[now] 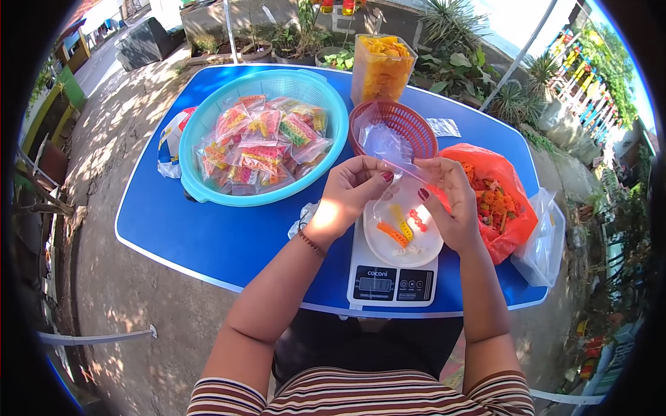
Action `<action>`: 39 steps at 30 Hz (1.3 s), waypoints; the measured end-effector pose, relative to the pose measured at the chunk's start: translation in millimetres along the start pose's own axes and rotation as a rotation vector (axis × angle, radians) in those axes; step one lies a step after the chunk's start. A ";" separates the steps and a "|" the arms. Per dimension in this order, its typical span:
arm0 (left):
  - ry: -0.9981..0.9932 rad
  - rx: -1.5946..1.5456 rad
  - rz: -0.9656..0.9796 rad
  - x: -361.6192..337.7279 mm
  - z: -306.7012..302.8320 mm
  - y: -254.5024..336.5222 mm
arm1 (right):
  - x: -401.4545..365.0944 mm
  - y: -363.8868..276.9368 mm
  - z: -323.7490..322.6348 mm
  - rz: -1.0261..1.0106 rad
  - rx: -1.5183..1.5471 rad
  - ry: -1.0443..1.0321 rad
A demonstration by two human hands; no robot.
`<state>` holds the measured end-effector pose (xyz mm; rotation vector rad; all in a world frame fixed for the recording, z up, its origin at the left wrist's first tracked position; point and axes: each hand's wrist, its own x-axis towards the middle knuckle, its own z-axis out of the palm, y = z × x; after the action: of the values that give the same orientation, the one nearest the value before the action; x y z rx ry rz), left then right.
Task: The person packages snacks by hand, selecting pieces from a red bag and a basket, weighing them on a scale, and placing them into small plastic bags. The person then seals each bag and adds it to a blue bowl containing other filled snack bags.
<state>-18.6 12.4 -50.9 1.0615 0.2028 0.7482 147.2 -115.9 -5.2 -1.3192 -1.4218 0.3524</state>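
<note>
Both hands pinch the top edge of a small clear plastic bag (397, 182), held above a kitchen scale (362, 260). My left hand (355, 187) has thumb and index finger closed on the bag's left side. Opposite it, my right hand (454, 201) grips the right side. Below the bag, a white round plate (409, 260) rests on the scale. Orange, yellow, red and pale spiral snack pieces (393, 234) lie on the plate. The digits on the scale's display (375, 284) are too small to read surely.
A turquoise basin (196, 191) of filled snack bags stands left. Behind my hands are a red basket (424, 135) with clear bags and a tall container (383, 73) of yellow chips. An orange bag (517, 166) of snacks and a clear plastic box (544, 243) sit right on the blue table (201, 243).
</note>
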 end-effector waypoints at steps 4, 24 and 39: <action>-0.129 0.101 0.053 -2.5 4.0 -0.8 | -16.0 7.1 7.5 0.083 0.231 0.056; 0.044 0.257 0.201 -5.0 12.2 6.9 | -36.3 4.4 14.0 -0.159 -0.538 -0.162; 0.021 0.381 0.168 -11.5 6.6 2.0 | -41.4 7.9 9.4 0.075 0.343 0.333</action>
<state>-24.7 0.8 -48.2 1.4451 0.2842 0.8937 133.7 -143.7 -35.3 -1.0914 -0.9859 0.3871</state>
